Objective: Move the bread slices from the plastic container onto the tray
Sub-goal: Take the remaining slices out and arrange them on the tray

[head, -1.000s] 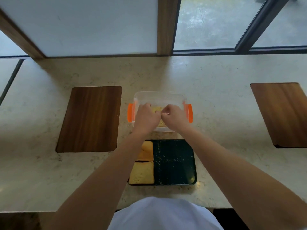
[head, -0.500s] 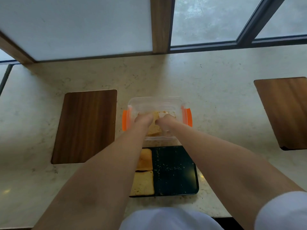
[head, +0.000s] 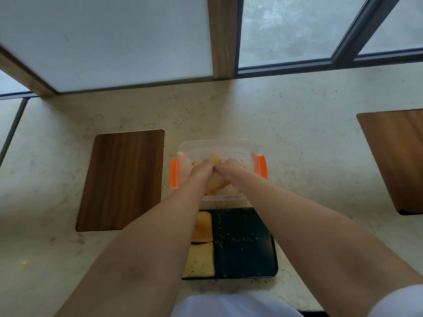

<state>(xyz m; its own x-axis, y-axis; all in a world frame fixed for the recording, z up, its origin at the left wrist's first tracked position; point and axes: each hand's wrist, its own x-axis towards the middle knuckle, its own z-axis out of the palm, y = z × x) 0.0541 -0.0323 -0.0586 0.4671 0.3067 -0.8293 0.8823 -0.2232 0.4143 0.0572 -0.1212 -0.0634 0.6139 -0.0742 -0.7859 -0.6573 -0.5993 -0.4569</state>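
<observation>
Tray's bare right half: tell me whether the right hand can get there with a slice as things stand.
Probably yes. The right hand is in the container just beyond the tray, whose right half holds only crumbs; the two slices lie on its left. Nothing blocks the way back.

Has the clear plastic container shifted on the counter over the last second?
No. The plastic container sits just beyond the tray, beside the wooden inset, as before; only the camera moved.
</observation>
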